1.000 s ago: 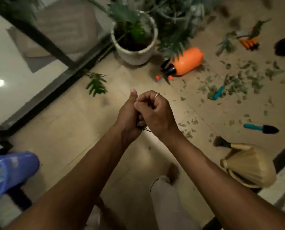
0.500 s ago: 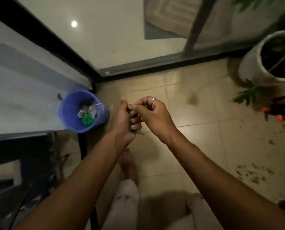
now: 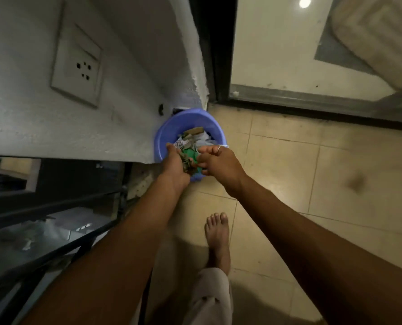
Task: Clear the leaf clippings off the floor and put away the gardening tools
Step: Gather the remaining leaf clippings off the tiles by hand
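The left hand (image 3: 174,163) cupped a clump of leaf clippings (image 3: 187,164), fingers curled round it. The right hand (image 3: 218,160) lay just beside, fingers half bent; whether they pinched any I could not tell. Beneath the fingers sat the blue bin (image 3: 170,130). Best to release low inside its rim, so nothing scattered. No readable writing showed.

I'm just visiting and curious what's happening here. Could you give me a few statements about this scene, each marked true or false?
1. The left hand holds leaf clippings over the round blue plastic bin. True.
2. The bin is empty. False: it holds paper and green scraps.
3. The person wears shoes. False: the foot on the beige tiles is bare.
4. The right hand wears a ring. True.
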Demonstrator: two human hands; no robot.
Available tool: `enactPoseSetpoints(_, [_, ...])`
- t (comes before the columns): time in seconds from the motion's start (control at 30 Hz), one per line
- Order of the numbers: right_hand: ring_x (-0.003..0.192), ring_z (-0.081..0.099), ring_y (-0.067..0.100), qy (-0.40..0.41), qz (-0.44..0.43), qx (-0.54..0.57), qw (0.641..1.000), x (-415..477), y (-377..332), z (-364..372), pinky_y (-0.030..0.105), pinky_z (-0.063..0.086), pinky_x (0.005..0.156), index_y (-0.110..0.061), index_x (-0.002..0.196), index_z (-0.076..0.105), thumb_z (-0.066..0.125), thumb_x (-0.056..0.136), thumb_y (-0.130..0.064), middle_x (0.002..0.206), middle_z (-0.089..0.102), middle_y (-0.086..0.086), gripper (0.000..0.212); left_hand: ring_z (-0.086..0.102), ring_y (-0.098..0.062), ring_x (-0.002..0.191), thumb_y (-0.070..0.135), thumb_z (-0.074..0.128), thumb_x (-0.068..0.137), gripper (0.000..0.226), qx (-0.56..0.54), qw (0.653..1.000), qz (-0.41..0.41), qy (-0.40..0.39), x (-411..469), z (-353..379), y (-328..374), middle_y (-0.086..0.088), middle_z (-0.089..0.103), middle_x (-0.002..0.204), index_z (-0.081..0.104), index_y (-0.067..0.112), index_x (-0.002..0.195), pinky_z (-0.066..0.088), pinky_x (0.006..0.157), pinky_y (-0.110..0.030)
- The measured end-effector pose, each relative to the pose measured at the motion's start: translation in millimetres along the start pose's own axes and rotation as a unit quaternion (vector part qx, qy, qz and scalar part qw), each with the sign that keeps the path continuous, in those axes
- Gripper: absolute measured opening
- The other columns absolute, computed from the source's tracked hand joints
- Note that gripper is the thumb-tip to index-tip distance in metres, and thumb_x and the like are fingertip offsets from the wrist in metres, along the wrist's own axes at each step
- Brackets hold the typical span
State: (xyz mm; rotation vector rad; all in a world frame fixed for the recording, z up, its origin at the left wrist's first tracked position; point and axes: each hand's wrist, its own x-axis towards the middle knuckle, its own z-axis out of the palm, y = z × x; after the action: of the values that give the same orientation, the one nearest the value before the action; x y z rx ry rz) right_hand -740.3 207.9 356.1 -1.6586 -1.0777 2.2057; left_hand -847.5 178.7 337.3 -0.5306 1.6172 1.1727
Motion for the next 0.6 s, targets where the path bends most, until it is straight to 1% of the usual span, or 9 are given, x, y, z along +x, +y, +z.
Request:
enactPoseSetpoints(0.1, [0.074, 0.060, 0.014, 0.029, 0.018, 0.007, 0.999, 27.2, 12.4, 11.8, 0.028, 0.050, 0.069, -0.007, 0.114, 0.069, 0.060, 0.094, -0.006, 0.088, 0.068, 0.003, 0.023, 0.067, -0.033, 0.106, 0.055, 0.027, 0.109, 0.066, -0.021, 0.999, 0.009, 0.045, 28.1, -4.2, 4.4, -0.019, 0.064, 0.135, 0.058, 0.005, 0.139, 0.055, 0.077, -0.043])
enactPoseSetpoints(0.13, [0.075, 0.060, 0.014, 0.036, 0.017, 0.009, 0.999, 33.0, 17.4, 12.3, 0.030, 0.051, 0.072, -0.007, 0.115, 0.070, 0.060, 0.094, -0.007, 0.089, 0.068, 0.002, 0.023, 0.067, -0.034, 0.108, 0.057, 0.028, 0.108, 0.067, -0.031, 0.998, 0.008, 0.049, 35.0, -4.2, 3.7, -0.018, 0.065, 0.134, 0.057, 0.006, 0.140, 0.055, 0.078, -0.043])
enactPoseSetpoints(0.17, [0.077, 0.061, 0.014, 0.040, 0.016, 0.010, 0.999, 36.2, 20.4, 12.1, 0.031, 0.053, 0.076, -0.009, 0.114, 0.071, 0.060, 0.093, -0.009, 0.090, 0.069, 0.001, 0.023, 0.065, -0.035, 0.114, 0.060, 0.028, 0.106, 0.069, -0.034, 0.998, 0.007, 0.045, 35.4, -2.6, 4.6, -0.016, 0.065, 0.132, 0.057, 0.007, 0.140, 0.055, 0.084, -0.046])
enactPoseSetpoints(0.27, [0.084, 0.064, 0.014, 0.044, 0.017, 0.006, 0.999, 34.7, 24.8, 6.5, 0.030, 0.053, 0.080, -0.012, 0.111, 0.071, 0.060, 0.093, -0.008, 0.093, 0.070, 0.000, 0.022, 0.059, -0.035, 0.120, 0.068, 0.029, 0.102, 0.071, -0.065, 0.998, -0.012, 0.019, 31.1, 3.6, 7.3, -0.011, 0.062, 0.116, 0.054, 0.012, 0.135, 0.045, 0.103, -0.057])
enactPoseSetpoints(0.33, [0.086, 0.064, 0.014, 0.046, 0.015, 0.008, 0.999, 30.3, 24.7, 0.6, 0.029, 0.052, 0.077, -0.013, 0.110, 0.072, 0.061, 0.093, -0.008, 0.096, 0.070, 0.002, 0.021, 0.059, -0.034, 0.117, 0.075, 0.028, 0.098, 0.079, -0.096, 0.995, -0.023, -0.001, 33.0, 6.3, 5.3, -0.010, 0.061, 0.121, 0.054, 0.012, 0.137, 0.043, 0.104, -0.056])
enactPoseSetpoints(0.4, [0.085, 0.063, 0.015, 0.051, 0.012, 0.020, 0.998, 24.6, 22.3, -6.0, 0.029, 0.051, 0.076, -0.017, 0.103, 0.071, 0.062, 0.093, -0.007, 0.097, 0.071, 0.004, 0.017, 0.060, -0.034, 0.105, 0.081, 0.026, 0.094, 0.081, -0.098, 0.995, -0.029, -0.021, 32.6, 6.4, 5.4, -0.014, 0.065, 0.118, 0.059, 0.014, 0.126, 0.045, 0.102, -0.055])
enactPoseSetpoints(0.47, [0.088, 0.064, 0.016, 0.057, 0.008, 0.028, 0.998, 18.4, 18.6, -12.7, 0.029, 0.052, 0.076, -0.019, 0.102, 0.071, 0.062, 0.093, -0.007, 0.102, 0.072, 0.007, 0.017, 0.061, -0.037, 0.107, 0.082, 0.026, 0.093, 0.081, -0.080, 0.996, -0.031, -0.032, 30.5, 6.3, 4.9, -0.015, 0.066, 0.120, 0.062, 0.016, 0.121, 0.046, 0.105, -0.059])
enactPoseSetpoints(0.53, [0.091, 0.066, 0.016, 0.063, 0.001, 0.037, 0.997, 9.8, 13.8, -21.7, 0.028, 0.055, 0.076, -0.015, 0.109, 0.070, 0.061, 0.094, -0.007, 0.106, 0.073, 0.009, 0.019, 0.058, -0.039, 0.123, 0.075, 0.030, 0.097, 0.076, -0.015, 0.999, -0.017, -0.027, 19.4, 8.3, 2.8, -0.013, 0.062, 0.128, 0.057, 0.016, 0.137, 0.044, 0.107, -0.056])
enactPoseSetpoints(0.6, [0.088, 0.067, 0.015, 0.066, -0.015, 0.054, 0.996, 0.1, 9.5, -31.4, 0.024, 0.055, 0.072, -0.010, 0.112, 0.070, 0.060, 0.096, -0.006, 0.105, 0.073, 0.010, 0.020, 0.053, -0.035, 0.134, 0.057, 0.040, 0.105, 0.060, 0.078, 0.996, 0.017, -0.031, 4.6, 11.6, -3.2, -0.009, 0.056, 0.144, 0.050, 0.015, 0.145, 0.045, 0.106, -0.050])
